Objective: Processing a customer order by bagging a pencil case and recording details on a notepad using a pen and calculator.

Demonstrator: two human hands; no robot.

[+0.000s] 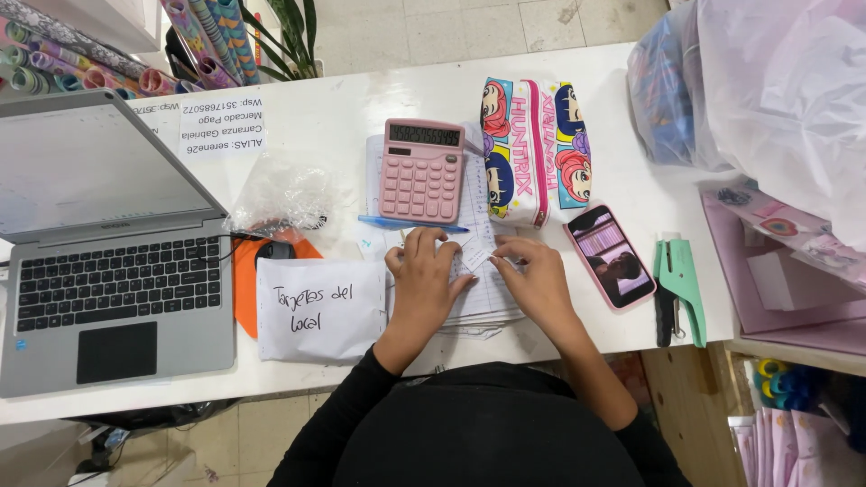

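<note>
White tabletop (343, 108), seen from above, with a tiled floor beyond its far edge. Your left hand (424, 275) lies flat, fingers spread narrowly, pressing on a stack of ruled paper sheets (492, 302) at the near edge of the table. Your right hand (539, 284) pinches a small paper slip (476, 255) between thumb and forefinger; the slip rests on the stack, between both hands. Just beyond the hands lie a blue pen (397, 222) and a pink calculator (420, 169); a cartoon-printed pencil case (532, 149) sits beside the calculator. A phone in a pink case (610, 255) lies right of your right hand, with a green hole punch (678, 287) farther right. A handwritten white envelope (320, 308) and an open laptop (108, 243) lie to your left.
</note>
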